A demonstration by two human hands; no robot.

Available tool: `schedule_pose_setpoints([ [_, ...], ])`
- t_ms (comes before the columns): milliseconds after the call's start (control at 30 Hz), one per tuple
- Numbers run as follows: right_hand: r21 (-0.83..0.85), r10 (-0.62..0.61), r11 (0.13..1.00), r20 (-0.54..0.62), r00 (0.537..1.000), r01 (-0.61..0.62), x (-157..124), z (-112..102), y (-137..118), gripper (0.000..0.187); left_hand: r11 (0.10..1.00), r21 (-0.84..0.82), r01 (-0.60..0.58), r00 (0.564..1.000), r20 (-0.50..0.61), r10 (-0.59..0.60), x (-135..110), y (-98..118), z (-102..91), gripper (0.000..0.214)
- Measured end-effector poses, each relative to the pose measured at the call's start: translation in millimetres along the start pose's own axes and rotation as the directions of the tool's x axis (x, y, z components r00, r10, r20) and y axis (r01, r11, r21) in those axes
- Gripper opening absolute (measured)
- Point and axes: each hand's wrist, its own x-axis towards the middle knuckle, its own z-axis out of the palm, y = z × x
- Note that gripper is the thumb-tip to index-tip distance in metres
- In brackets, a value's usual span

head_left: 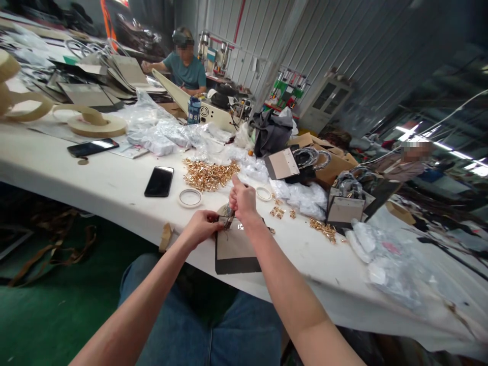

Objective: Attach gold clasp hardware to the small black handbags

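Note:
A flat beige panel with a dark border [234,251] lies at the front edge of the table, with small shiny fittings near its top. At its upper left corner my left hand [204,224] is closed, fingers pinching the edge. My right hand [244,201] is wrapped in a fist, thumb up, around a narrow dark metal hand tool [229,218]; its tip points down at the panel near my left fingers. My hand hides most of the tool, so its exact kind does not show. Just beyond lies a pile of small gold metal pieces [209,175].
Tape rolls [189,198] and a black phone [159,181] lie left of the hands; another phone [93,147] is farther left. Smaller gold clusters [323,230], plastic bags [301,198] and bag parts [345,208] sit right. A person [186,68] sits across the table.

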Motion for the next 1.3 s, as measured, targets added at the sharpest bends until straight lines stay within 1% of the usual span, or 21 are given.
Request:
schedule_pose_setpoints([
  [133,0.039,-0.058,0.998,-0.033,0.998,0.059,-7.0,-9.4,-3.7,0.076,0.999,0.029,-0.037,0.999,-0.002,0.037,3.3,-1.9,-1.9,0.042],
  [233,0.024,-0.078,0.997,-0.045,0.996,0.079,-1.9,-11.2,-9.3,0.076,0.995,0.076,-0.065,0.998,-0.001,0.065,4.0,-0.3,-3.5,0.041],
  [333,0.002,-0.051,0.999,-0.052,0.997,0.051,8.3,-5.3,-8.8,0.077,0.997,0.061,-0.052,0.999,-0.009,0.053,2.1,1.6,-3.1,0.042],
  [433,-0.01,0.013,1.0,-0.011,1.0,-0.013,16.2,0.9,-4.7,0.077,0.997,0.054,-0.047,0.999,-0.016,0.048,0.1,0.0,-1.6,0.041],
  [500,-0.032,0.017,0.999,0.007,1.0,-0.017,17.7,2.9,-2.6,0.075,0.997,0.053,-0.053,0.998,-0.027,0.054,0.6,-3.8,-1.0,0.041],
  [567,-0.075,-0.008,0.997,0.017,1.0,0.009,14.7,3.6,-1.1,0.074,0.997,0.049,-0.053,0.998,-0.032,0.055,2.6,-8.8,-0.7,0.041],
  [667,-0.154,-0.089,0.984,0.031,0.996,0.092,-0.6,3.5,3.2,0.075,0.998,0.032,-0.051,0.998,-0.029,0.052,5.9,-14.8,-0.6,0.041],
  [733,-0.191,-0.198,0.961,0.02,0.98,0.199,-18.1,2.6,9.4,0.074,0.998,0.024,-0.062,0.998,-0.012,0.063,6.6,-15.5,-0.7,0.037],
  [800,-0.225,-0.337,0.918,-0.011,0.942,0.326,-38.0,0.3,17.5,0.072,0.996,0.032,-0.08,0.997,0.005,0.08,6.0,-13.4,-1.0,0.032],
  [867,-0.266,-0.453,0.863,-0.029,0.891,0.43,-55.1,-2.9,25.1,0.07,0.996,0.04,-0.084,0.996,0.005,0.084,4.9,-10.3,-1.2,0.031],
  [900,-0.283,-0.491,0.839,-0.027,0.871,0.464,-60.8,-4.5,27.7,0.07,0.996,0.038,-0.082,0.997,-0.003,0.082,4.4,-9.0,-1.2,0.031],
  [933,-0.288,-0.51,0.826,-0.018,0.86,0.483,-64.1,-6.0,29.0,0.07,0.997,0.031,-0.077,0.997,-0.014,0.078,4.1,-8.2,-1.1,0.033],
  [967,-0.28,-0.511,0.826,-0.005,0.86,0.489,-64.9,-7.2,28.7,0.071,0.997,0.025,-0.075,0.997,-0.021,0.075,3.9,-7.9,-1.0,0.035],
  [1033,-0.228,-0.477,0.855,0.011,0.879,0.467,-60.7,-9.0,24.0,0.073,0.997,0.02,-0.075,0.997,-0.026,0.076,4.4,-8.8,-0.9,0.038],
  [1133,-0.141,-0.421,0.899,-0.017,0.907,0.415,-49.9,-10.0,12.5,0.075,0.997,0.015,-0.076,0.997,-0.013,0.076,5.8,-11.9,-1.3,0.044],
  [1200,-0.116,-0.416,0.905,-0.043,0.909,0.409,-47.0,-9.7,8.6,0.075,0.998,-0.002,-0.064,0.998,-0.001,0.064,5.8,-13.1,-1.8,0.047],
  [1300,-0.12,-0.413,0.905,-0.026,0.91,0.407,-51.6,-7.9,13.6,0.074,0.999,-0.016,-0.045,0.999,-0.003,0.045,4.9,-12.1,-2.4,0.048],
])
